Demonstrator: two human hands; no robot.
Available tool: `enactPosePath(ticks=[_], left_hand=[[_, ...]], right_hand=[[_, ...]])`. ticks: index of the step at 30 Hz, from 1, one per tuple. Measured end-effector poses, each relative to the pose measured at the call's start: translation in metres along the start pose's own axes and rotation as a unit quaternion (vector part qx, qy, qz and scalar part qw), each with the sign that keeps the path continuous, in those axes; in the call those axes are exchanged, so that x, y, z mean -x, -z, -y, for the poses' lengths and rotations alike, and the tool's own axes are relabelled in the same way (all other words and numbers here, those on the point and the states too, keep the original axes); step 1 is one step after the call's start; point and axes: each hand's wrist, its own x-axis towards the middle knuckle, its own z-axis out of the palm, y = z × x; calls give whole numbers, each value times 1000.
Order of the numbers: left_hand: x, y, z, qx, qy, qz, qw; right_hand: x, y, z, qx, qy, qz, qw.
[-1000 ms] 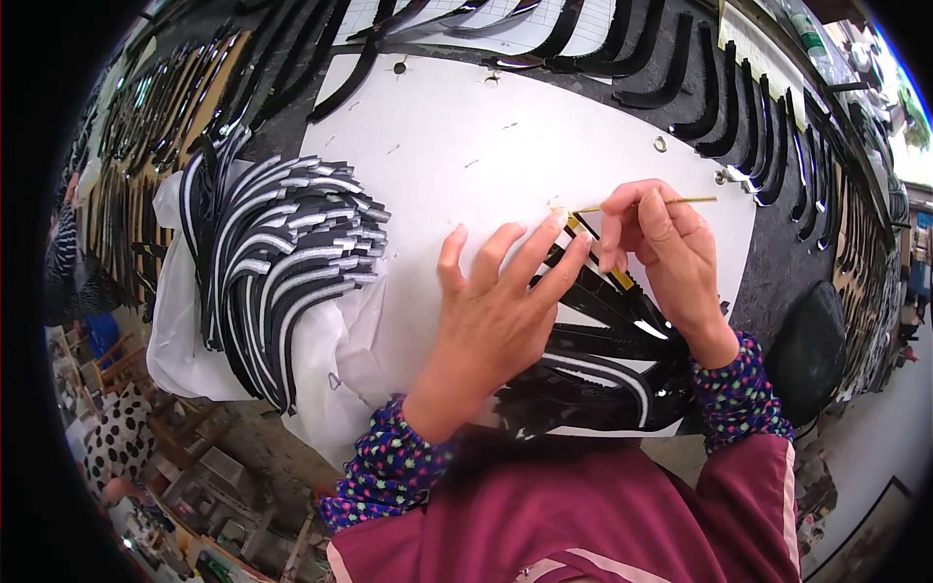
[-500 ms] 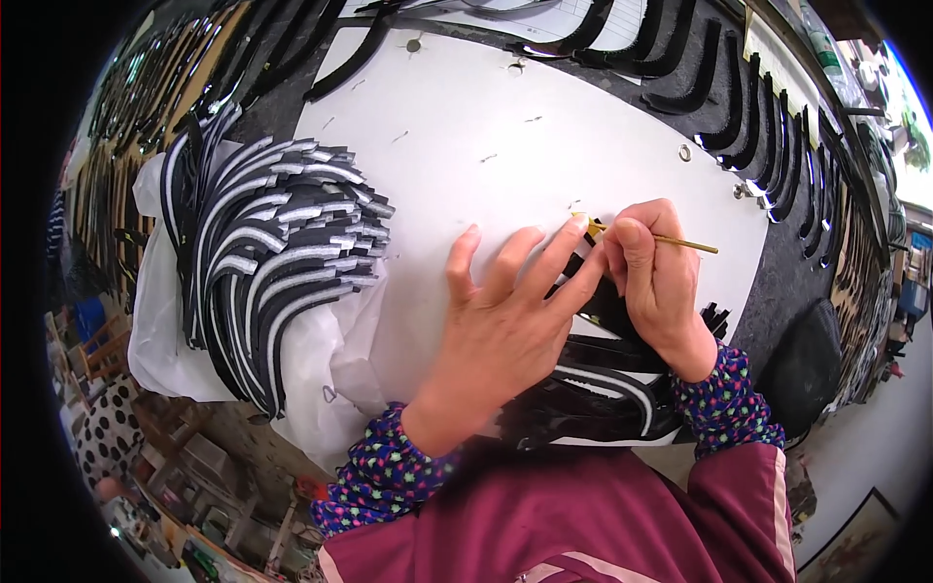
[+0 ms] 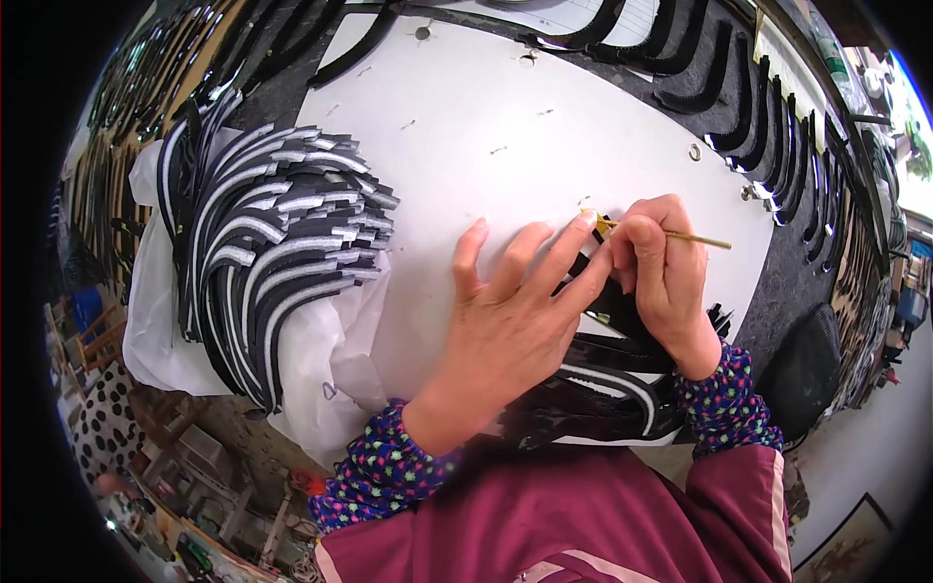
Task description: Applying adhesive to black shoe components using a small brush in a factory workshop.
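My left hand (image 3: 510, 316) lies with its fingers spread over the white board (image 3: 447, 117), its index fingertip at a small yellow piece (image 3: 603, 224). Pinched in my right hand (image 3: 669, 267) is a thin gold-coloured stick (image 3: 708, 240); its working end is hidden by the fingers, close to the yellow piece. A black strip (image 3: 573, 269) shows between the left fingers and runs under the hands. Nearer my body lie glossy black pieces (image 3: 554, 403) and a curved black strip with a pale stripe (image 3: 632, 391).
Left of the board, a heap of curved grey-and-white strips (image 3: 282, 219) rests on white plastic sheeting (image 3: 330, 364). Curved black strips (image 3: 753, 121) line the far right edge. A metal ring (image 3: 695, 153) lies on the board. A dark rounded object (image 3: 802, 360) sits at right.
The view has shifted slightly. Both hands keep nearly the same pose, the right still pinching the stick beside the left index fingertip.
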Motion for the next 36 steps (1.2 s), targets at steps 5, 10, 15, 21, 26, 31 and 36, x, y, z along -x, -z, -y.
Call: enactPosePath(ticks=[5, 10, 15, 21, 26, 31, 36], left_hand=[[1, -2, 2, -6, -8, -14, 1000], [1, -1, 1, -7, -10, -5, 1000], [1, -4, 1, -14, -12, -23, 1000], [-1, -2, 2, 1, -10, -35, 999], [0, 1, 6, 57, 17, -68, 996], [13, 9, -2, 97, 44, -92, 990], [31, 10, -9, -3, 13, -84, 996]], right_hand=[[3, -2, 4, -11, -40, -23, 999], [0, 1, 3, -9, -15, -2, 1000], [7, 9, 12, -10, -75, -17, 997], [20, 3, 15, 268, 104, -17, 958], [30, 4, 21, 287, 86, -25, 954], [32, 1, 11, 326, 134, -37, 935], [29, 5, 8, 302, 117, -52, 945]])
